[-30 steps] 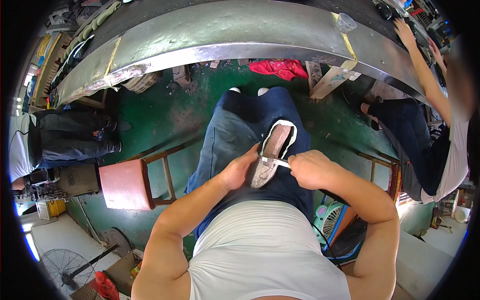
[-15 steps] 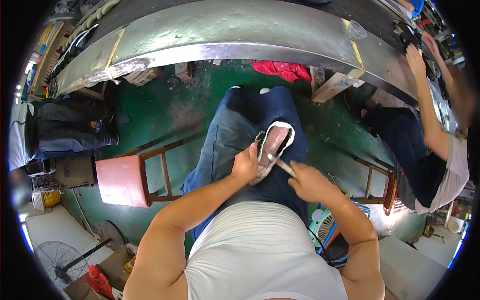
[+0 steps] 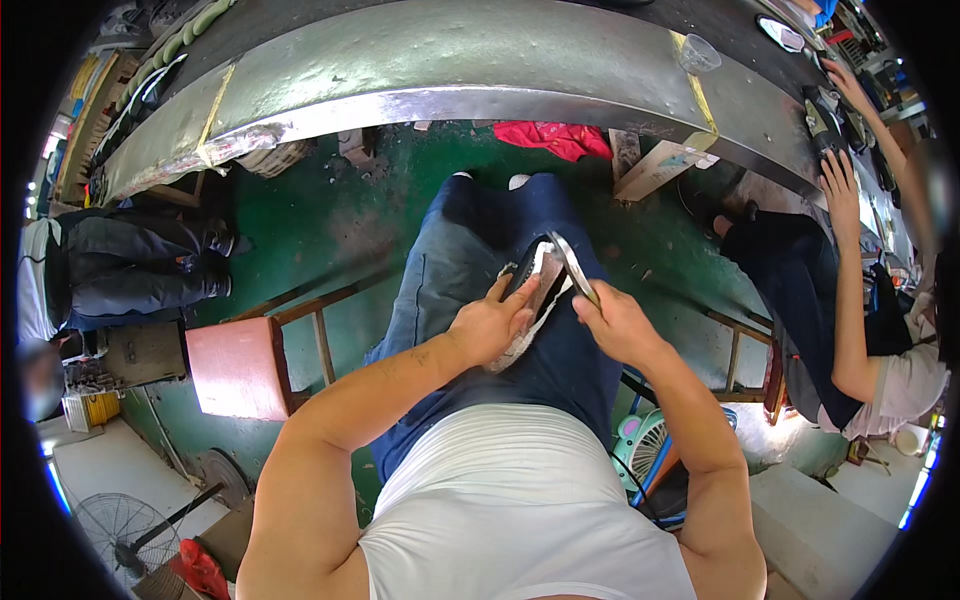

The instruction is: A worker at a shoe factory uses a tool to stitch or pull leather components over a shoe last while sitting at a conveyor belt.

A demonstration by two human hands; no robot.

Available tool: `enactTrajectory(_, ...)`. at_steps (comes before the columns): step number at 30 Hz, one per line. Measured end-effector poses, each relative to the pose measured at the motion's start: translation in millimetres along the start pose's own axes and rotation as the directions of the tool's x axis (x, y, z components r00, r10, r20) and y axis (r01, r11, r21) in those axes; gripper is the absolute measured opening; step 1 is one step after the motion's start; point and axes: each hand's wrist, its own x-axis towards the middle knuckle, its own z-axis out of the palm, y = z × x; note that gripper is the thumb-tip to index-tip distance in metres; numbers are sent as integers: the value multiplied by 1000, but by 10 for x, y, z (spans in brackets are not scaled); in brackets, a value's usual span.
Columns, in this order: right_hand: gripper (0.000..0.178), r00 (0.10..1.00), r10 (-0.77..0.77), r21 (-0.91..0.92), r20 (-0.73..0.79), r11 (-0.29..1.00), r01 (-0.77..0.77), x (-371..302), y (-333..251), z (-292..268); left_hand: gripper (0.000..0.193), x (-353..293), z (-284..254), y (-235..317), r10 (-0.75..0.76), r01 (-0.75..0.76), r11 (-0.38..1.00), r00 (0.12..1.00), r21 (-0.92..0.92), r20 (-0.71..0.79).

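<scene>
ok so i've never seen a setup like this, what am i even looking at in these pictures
There is no machine here, just a person's two bare hands. The view comes from a wide fisheye camera on the person's head, looking down, so straight edges appear bent.

The left hand holds a shoe on the lap. The right hand grips a metal tool alongside it; its exact kind is hard to tell.

Across the top is a bench with a clear cup on it. The arm at far right belongs to someone else.
</scene>
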Motion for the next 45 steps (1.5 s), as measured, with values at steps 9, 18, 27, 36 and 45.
enactTrajectory(9,42,988,60,-304,141,952,-15,108,0,49,66,-300,231,-125,-162,136,910,986,-391,-35)
enactTrajectory(18,41,956,23,-14,293,1000,-20,-116,-192,204,70,-315,150,-177,-191,181,776,980,-604,49)
enactTrajectory(27,41,976,-5,-70,216,997,21,-312,-145,446,82,-352,106,-201,-124,167,803,986,-572,114)
enactTrajectory(36,34,959,66,-306,277,952,23,-334,-153,469,103,-342,-152,15,-226,358,791,924,-495,307)
enactTrajectory(45,40,980,196,359,-32,917,-172,-629,321,266,80,-368,-932,343,-111,72,974,978,-215,-174)
